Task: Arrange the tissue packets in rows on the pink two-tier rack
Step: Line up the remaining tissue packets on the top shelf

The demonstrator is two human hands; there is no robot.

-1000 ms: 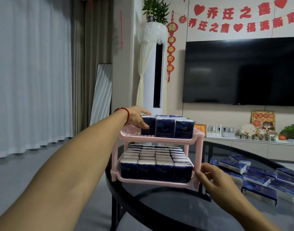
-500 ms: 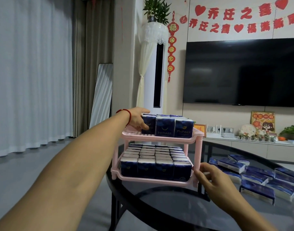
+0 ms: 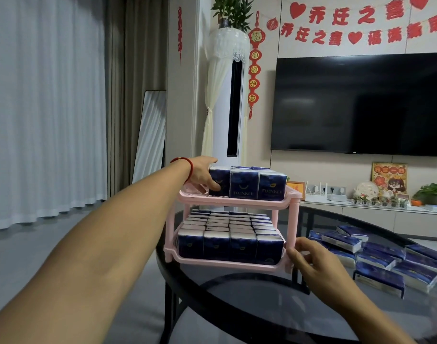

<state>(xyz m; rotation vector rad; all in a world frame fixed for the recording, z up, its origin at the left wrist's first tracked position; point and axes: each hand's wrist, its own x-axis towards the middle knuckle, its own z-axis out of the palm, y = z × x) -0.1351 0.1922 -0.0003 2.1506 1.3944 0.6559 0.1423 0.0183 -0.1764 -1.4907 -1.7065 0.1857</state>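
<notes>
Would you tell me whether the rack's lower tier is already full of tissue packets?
Full, as far as visible: on the lower tier, upright packets stand in packed rows from front rim to back, with no gaps showing.

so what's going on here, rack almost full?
A person is filling a pink two-tier rack with dark blue tissue packets on a round glass table. The lower tier looks packed in rows. The left hand holds the leftmost packet of the top tier's front row, beside two others. The right hand grips the rack's near right corner. More loose packets lie on the table to the right.
</notes>
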